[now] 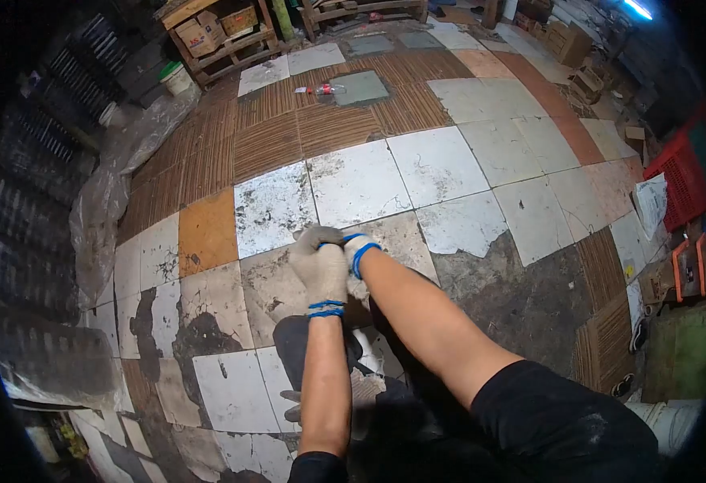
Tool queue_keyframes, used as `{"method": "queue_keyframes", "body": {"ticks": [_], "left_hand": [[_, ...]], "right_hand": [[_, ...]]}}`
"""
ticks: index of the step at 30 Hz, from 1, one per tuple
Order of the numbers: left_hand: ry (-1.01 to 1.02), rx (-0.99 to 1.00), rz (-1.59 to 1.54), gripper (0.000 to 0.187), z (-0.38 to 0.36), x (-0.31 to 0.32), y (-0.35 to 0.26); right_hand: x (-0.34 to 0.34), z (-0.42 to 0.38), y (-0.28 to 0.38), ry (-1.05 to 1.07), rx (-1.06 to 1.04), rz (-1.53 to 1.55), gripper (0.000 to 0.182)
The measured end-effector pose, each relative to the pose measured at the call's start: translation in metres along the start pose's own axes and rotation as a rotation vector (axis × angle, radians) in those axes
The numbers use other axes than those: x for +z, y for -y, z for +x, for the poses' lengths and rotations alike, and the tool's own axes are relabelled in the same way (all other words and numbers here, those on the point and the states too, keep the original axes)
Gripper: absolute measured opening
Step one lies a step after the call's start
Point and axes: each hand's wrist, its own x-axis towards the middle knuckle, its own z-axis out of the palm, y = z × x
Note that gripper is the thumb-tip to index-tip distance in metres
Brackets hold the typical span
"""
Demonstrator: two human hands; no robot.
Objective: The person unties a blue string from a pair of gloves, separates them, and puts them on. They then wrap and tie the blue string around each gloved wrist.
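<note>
Both of my hands wear off-white knit work gloves with grey palms and blue cuff edges. My left hand (321, 270) is closed, its fingers curled at the blue-edged cuff of the right work glove (361, 248). My right hand (351, 244) touches it, bent inward, and its fingers are hidden behind the left hand. Low down beside my left forearm, grey glove-like fingers (291, 405) stick out near my dark-clothed leg (292, 350). A piece of beige knit fabric (367, 386) shows between my arms, partly covered.
Patchwork floor tiles (361, 181) with broken, bare patches lie ahead. A plastic bottle (325, 89) lies on them. Wooden shelving (232, 48) with boxes and a white bucket (176, 78) stand at the back left. To the right are a red crate (683, 181) and an orange-handled tool (677, 270).
</note>
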Motion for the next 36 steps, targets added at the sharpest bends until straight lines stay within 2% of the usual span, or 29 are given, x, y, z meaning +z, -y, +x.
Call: {"method": "queue_keyframes", "body": {"ticks": [2, 4, 10, 11, 15, 20, 26, 35, 36], "left_hand": [[0.054, 0.078, 0.078, 0.027, -0.01, 0.008, -0.021], [0.071, 0.095, 0.063, 0.025, -0.015, 0.02, -0.021], [0.178, 0.06, 0.115, 0.021, -0.01, 0.037, -0.022], [0.202, 0.158, 0.118, 0.024, -0.008, 0.038, -0.023], [0.26, 0.085, 0.05, 0.023, -0.009, 0.044, -0.032], [0.236, 0.177, 0.004, 0.024, -0.009, 0.052, -0.033], [0.275, 0.309, 0.144, 0.022, -0.006, 0.046, -0.026], [0.264, 0.232, 0.1, 0.019, -0.006, 0.045, -0.011], [0.264, 0.268, 0.107, 0.02, -0.005, 0.042, -0.014]], "right_hand": [[-0.002, 0.033, -0.033, 0.158, 0.084, 0.145, 0.044], [-0.012, 0.041, -0.036, 0.268, 0.147, 0.231, 0.044], [-0.044, 0.015, -0.009, 0.102, 0.076, -0.15, 0.042], [-0.048, 0.009, -0.006, 0.086, 0.069, -0.208, 0.041], [-0.063, 0.002, 0.003, 0.046, 0.066, -0.372, 0.04], [-0.07, 0.003, 0.011, 0.031, 0.06, -0.465, 0.038], [-0.068, -0.006, 0.015, 0.017, 0.058, -0.529, 0.035], [-0.066, -0.012, 0.019, -0.01, 0.06, -0.584, 0.032], [-0.066, -0.013, 0.019, -0.012, 0.065, -0.59, 0.032]]}}
